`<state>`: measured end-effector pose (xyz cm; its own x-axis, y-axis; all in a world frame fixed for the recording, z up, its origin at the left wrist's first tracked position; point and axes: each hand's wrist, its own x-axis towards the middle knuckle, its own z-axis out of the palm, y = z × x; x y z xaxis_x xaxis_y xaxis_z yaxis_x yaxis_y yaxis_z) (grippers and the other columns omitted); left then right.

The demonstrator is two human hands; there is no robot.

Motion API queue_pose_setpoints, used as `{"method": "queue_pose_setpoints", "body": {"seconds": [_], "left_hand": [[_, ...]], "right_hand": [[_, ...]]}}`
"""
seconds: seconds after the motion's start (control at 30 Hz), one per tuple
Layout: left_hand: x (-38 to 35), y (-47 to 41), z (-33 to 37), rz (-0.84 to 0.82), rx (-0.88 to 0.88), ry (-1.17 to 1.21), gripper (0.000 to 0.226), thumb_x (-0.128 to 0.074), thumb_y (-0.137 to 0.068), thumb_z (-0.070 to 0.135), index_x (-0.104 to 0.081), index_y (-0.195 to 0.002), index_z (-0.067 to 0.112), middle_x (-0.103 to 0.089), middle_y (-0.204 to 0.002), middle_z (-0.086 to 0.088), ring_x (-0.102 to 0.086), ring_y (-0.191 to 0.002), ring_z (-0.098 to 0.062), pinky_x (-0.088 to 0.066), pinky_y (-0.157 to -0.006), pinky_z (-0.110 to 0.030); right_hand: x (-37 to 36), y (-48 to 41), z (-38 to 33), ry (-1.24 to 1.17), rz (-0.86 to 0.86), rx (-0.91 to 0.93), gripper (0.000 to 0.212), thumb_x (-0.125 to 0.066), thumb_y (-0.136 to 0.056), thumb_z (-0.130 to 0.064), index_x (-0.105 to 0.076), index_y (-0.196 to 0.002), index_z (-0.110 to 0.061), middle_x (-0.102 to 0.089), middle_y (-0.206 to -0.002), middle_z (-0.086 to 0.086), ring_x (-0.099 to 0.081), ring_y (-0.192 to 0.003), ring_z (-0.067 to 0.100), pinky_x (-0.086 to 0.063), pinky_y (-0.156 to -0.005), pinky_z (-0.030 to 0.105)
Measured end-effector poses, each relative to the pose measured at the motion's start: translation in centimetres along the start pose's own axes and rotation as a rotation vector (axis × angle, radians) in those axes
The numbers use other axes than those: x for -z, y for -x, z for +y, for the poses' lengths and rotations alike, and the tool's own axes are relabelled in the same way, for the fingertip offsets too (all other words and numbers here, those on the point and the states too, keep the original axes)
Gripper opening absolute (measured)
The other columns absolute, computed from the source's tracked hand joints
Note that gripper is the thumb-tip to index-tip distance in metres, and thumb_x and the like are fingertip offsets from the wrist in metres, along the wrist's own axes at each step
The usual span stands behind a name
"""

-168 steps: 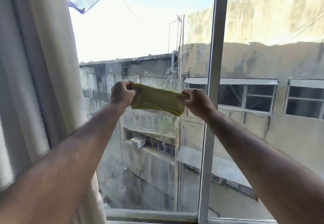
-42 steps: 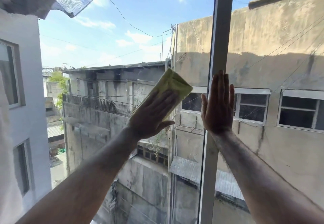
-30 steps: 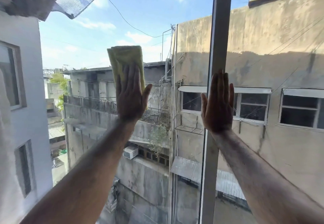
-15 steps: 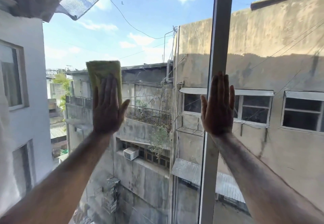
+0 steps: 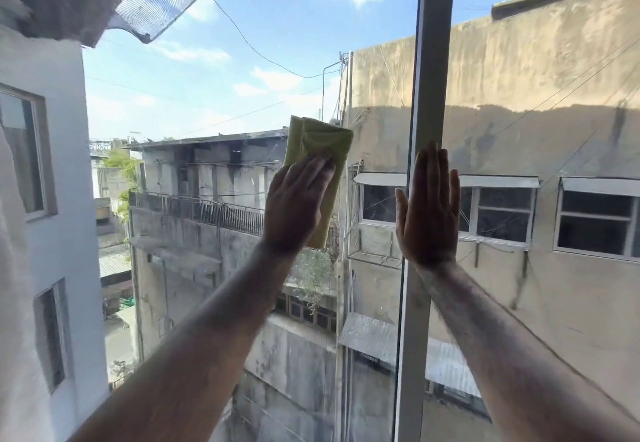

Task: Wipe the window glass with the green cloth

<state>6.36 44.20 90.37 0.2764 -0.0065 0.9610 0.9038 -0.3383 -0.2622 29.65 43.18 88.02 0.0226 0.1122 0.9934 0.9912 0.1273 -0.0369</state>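
Green cloth (image 5: 317,151), folded, lies flat against the window glass (image 5: 214,95) under the left hand (image 5: 296,204), whose fingers are spread straight over its lower part, pressing rather than pinching. The right hand (image 5: 427,209) rests open-palmed, fingers together, on the upright window frame (image 5: 424,61), holding nothing.

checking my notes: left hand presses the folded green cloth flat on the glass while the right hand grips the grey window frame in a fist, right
Not quite. The right hand is not a fist: the head view shows it open, palm flat over the grey window frame. The left hand does press the folded green cloth on the glass.
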Motion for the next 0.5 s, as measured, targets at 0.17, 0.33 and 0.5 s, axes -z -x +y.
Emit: {"method": "queue_pose_setpoints", "body": {"seconds": [0.17, 0.33, 0.5], "left_hand": [[2.3, -4.3, -1.4, -0.045, -0.063, -0.036, 0.034, -0.042, -0.098, 0.012, -0.072, -0.113, 0.014, -0.053, -0.156, -0.008, -0.045, -0.149, -0.029, -0.037, -0.123, -0.059], [4.0, -6.2, -1.4, -0.198, 0.049, 0.0, 0.069, -0.039, -0.082, -0.009, -0.047, -0.149, 0.006, -0.063, -0.142, -0.018, -0.052, -0.141, -0.037, -0.029, -0.125, -0.062], [4.5, -6.6, -0.2, -0.272, 0.124, -0.012, 0.027, -0.067, -0.095, 0.004, -0.069, -0.122, 0.002, -0.073, -0.118, -0.015, -0.071, -0.11, -0.032, -0.056, -0.103, -0.056]], "right_hand": [[-0.1, -0.1, 0.1, -0.009, -0.006, -0.004, 0.065, -0.039, -0.112, -0.028, -0.013, -0.165, -0.002, -0.011, -0.176, 0.016, -0.009, -0.165, 0.028, -0.018, -0.133, 0.054], [-0.2, 0.0, 0.1, -0.012, -0.015, -0.001, 0.064, -0.039, -0.112, -0.027, -0.013, -0.165, -0.002, -0.011, -0.176, 0.016, -0.008, -0.165, 0.028, -0.018, -0.133, 0.054], [0.3, -0.2, -0.2, -0.025, -0.034, -0.032, 0.067, -0.042, -0.111, -0.031, -0.013, -0.165, -0.003, -0.012, -0.176, 0.016, -0.01, -0.164, 0.028, -0.016, -0.134, 0.052]]}}
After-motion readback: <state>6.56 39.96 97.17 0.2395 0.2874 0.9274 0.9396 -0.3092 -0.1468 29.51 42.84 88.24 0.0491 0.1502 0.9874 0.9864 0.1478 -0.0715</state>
